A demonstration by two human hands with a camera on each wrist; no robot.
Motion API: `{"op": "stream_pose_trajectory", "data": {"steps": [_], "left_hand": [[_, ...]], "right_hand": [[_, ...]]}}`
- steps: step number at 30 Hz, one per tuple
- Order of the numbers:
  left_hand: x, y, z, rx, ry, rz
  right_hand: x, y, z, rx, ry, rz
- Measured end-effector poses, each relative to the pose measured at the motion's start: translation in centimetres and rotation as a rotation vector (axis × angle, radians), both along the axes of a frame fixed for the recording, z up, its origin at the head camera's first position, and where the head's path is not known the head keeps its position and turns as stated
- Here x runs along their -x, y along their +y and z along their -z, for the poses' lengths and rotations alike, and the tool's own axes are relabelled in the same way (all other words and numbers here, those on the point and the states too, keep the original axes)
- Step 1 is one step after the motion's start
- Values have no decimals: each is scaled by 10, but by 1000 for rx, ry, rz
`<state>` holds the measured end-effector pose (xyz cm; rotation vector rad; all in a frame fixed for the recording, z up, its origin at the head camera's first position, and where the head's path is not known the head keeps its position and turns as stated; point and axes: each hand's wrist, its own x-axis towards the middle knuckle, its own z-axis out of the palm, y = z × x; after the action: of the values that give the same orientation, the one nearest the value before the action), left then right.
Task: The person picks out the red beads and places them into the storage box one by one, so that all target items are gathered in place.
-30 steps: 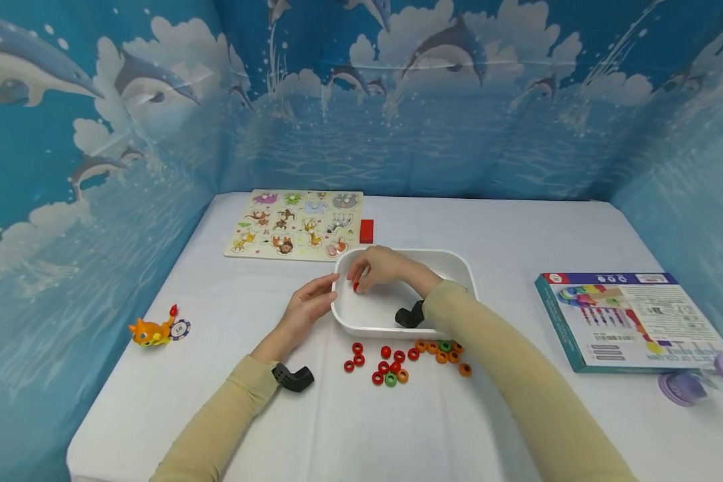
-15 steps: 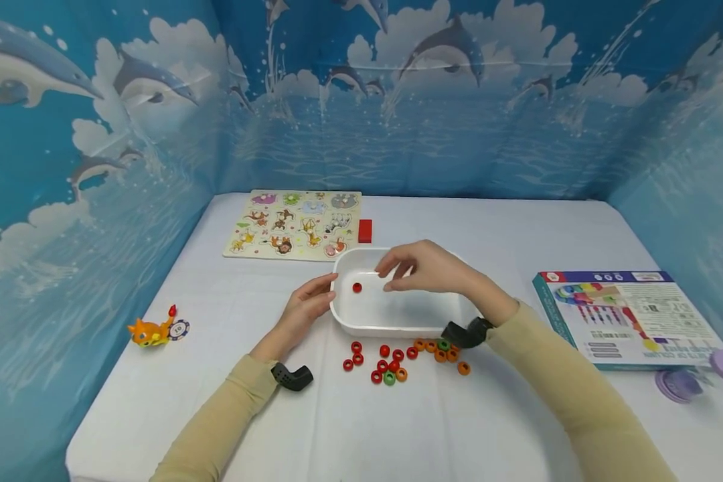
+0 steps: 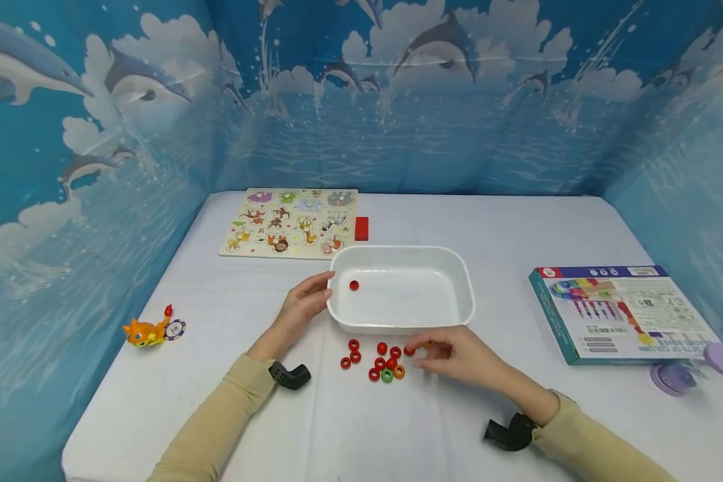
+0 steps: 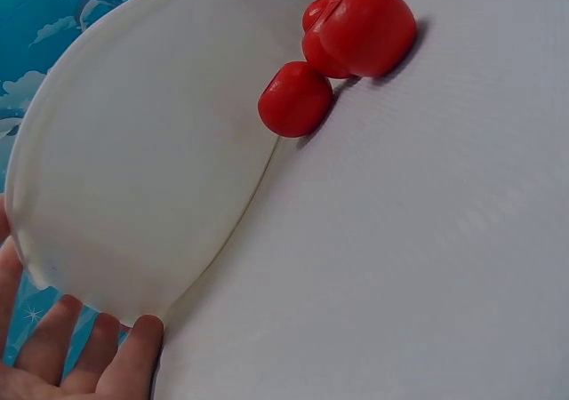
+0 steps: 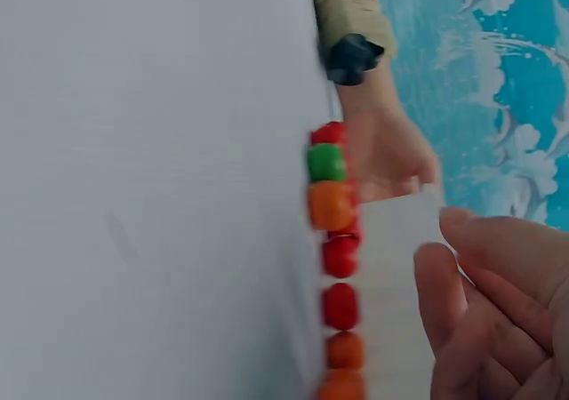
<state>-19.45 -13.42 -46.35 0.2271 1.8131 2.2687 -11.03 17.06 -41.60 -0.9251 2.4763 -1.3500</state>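
A white plastic tray (image 3: pixel 410 294) stands on the white cloth with one red bead (image 3: pixel 354 285) inside, near its left end. My left hand (image 3: pixel 298 311) rests its fingertips against the tray's left end. Close in front of the tray lie loose ring-shaped beads: several red beads (image 3: pixel 382 348), a green bead (image 3: pixel 387 375) and an orange bead (image 3: pixel 399 371). Just right of these, my right hand (image 3: pixel 458 355) hovers low with thumb and fingers apart and nothing between them. It hides more beads in the head view; some orange beads (image 5: pixel 345 350) show in the right wrist view.
An animal peg puzzle (image 3: pixel 292 224) and a red block (image 3: pixel 361 229) lie behind the tray. To the right are a flat game box (image 3: pixel 626 314) and a purple lidded tub (image 3: pixel 673 379). An orange toy animal (image 3: pixel 146 333) sits left beside a poker chip (image 3: pixel 175 329).
My right hand has let go of the red bead in the tray, lifted out and come down to the right over the loose beads. The left hand stays at the tray's end.
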Motion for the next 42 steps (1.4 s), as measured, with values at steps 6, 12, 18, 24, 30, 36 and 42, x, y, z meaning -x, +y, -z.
{"op": "stream_pose_trajectory", "data": {"steps": [6, 12, 18, 24, 30, 36, 42], "left_hand": [[0, 1, -4, 3, -14, 4], [-1, 1, -3, -30, -23, 1], [-2, 0, -4, -34, -20, 11], [-1, -1, -2, -9, -16, 18], [-2, 0, -2, -9, -18, 9], [-3, 0, -2, -8, -15, 3], [-2, 1, -2, -4, -16, 2]], "right_hand": [[1, 1, 28, 79, 92, 44], [1, -1, 37, -25, 174, 122], [1, -4, 38, -126, 247, 157], [0, -5, 40, -147, 284, 167], [-2, -2, 29, -102, 245, 49], [0, -3, -10, 36, 138, -173], [29, -16, -66, 66, 143, -184]]}}
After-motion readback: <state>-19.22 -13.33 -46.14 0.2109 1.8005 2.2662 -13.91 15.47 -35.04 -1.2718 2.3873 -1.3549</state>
